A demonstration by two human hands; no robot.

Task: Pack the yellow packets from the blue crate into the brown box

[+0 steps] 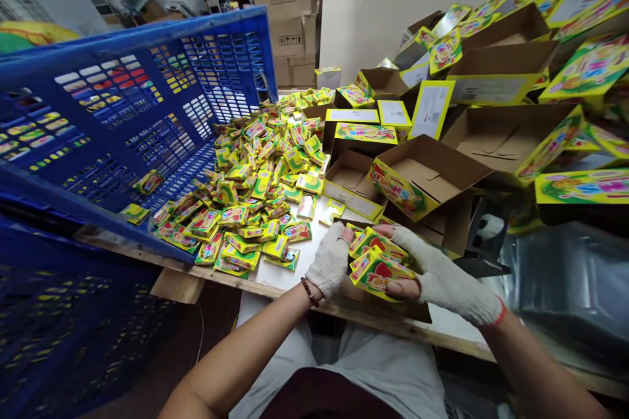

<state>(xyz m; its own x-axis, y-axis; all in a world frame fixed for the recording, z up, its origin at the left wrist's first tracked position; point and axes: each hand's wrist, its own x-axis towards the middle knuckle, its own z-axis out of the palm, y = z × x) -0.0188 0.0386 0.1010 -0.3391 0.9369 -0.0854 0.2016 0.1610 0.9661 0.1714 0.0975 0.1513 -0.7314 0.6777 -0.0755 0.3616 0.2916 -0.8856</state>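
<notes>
My right hand (442,278), in a white knit glove with bare fingertips, grips a handful of small yellow-green boxes (381,268) with red pictures, thumb in front and fingers behind. My left hand (330,260), gloved the same way and with a beaded bracelet at the wrist, closes on the left end of these boxes; some of its fingers are hidden. Under and around the boxes is an open brown-lined carton (417,311), right at the table edge. To the left of my hands spreads a big heap of the same small boxes (260,177).
A blue plastic crate (147,33) lies tipped at left, its opening toward the heap. Open display cartons (432,170) are piled at right and behind. Clear plastic sheets or bags (565,281) lie at far right. Brown shipping boxes (289,6) stand stacked at the back.
</notes>
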